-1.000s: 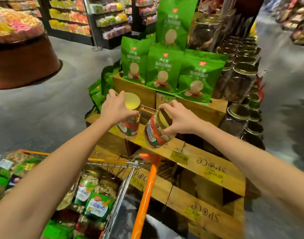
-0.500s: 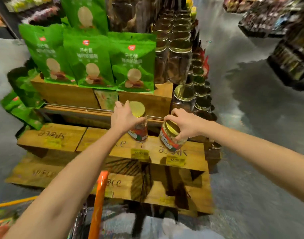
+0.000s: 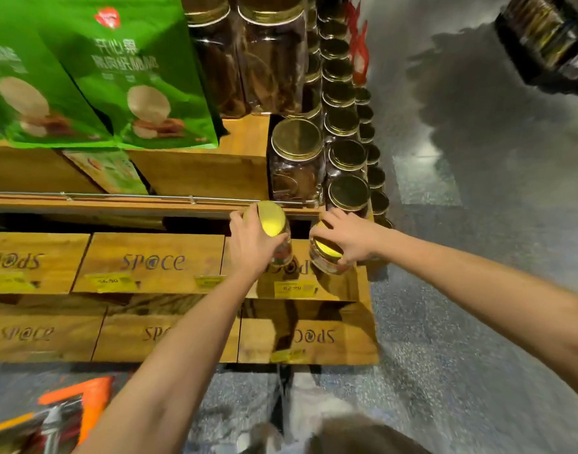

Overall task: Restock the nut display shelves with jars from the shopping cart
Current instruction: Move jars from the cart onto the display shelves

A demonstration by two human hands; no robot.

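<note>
My left hand [image 3: 253, 247] grips a gold-lidded nut jar [image 3: 271, 221] by its top, over the right end of the wooden crate shelf [image 3: 156, 263]. My right hand [image 3: 348, 235] holds a second gold-lidded jar [image 3: 327, 257] from above, tilted, just right of the first, near the shelf's right edge. Whether either jar touches the wood I cannot tell. The shopping cart [image 3: 74, 407] shows only as an orange handle at the bottom left.
Rows of gold-lidded jars [image 3: 348, 191] stand behind and to the right of my hands. Green snack bags [image 3: 133, 77] lean on the upper shelf at left. A metal rail [image 3: 117, 195] runs along that shelf's front. Yellow price tags [image 3: 292, 287] mark the crates.
I have stepped right and closer, so the cart slid to the bottom left. Both hands carried their jars down toward the right end of the crate shelf.
</note>
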